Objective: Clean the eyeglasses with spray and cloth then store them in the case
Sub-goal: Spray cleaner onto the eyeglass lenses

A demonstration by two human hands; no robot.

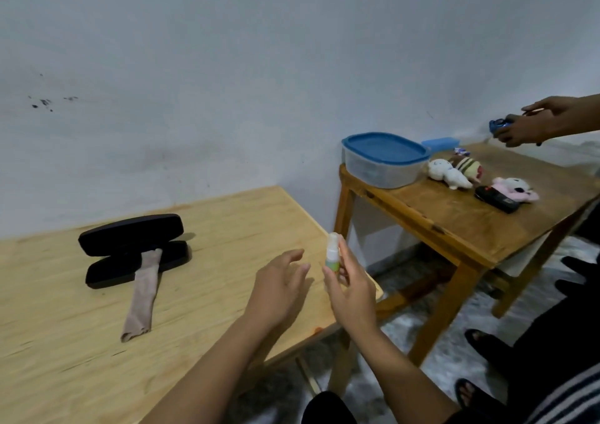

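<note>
Your right hand (352, 289) is closed around the spray (333, 254) and holds it upright above the right edge of the worktop (211, 229). The fingers wrap the lower part of the small bottle, and its white top stands out above them. Your left hand (279, 282) is just beside it, to the left. It is open, the fingers are spread a little and it holds nothing. It hovers over the worktop and does not touch the spray.

Farther to the left, the cloth (143, 293) lies on the worktop as a long beige strip. Its upper end rests across the lower half of the case (134, 250). The case is black and it is open, with the lid standing up behind. I cannot tell if the eyeglasses are inside; they do not show anywhere.

To the right stands a second table (454, 222), darker, well apart from your hands. On it there is a box (384, 160) with a blue lid, some small plush toys (449, 172) and a black remote (496, 199). At the far right edge, another person's hands (532, 125) hold a small blue object over that table.
</note>
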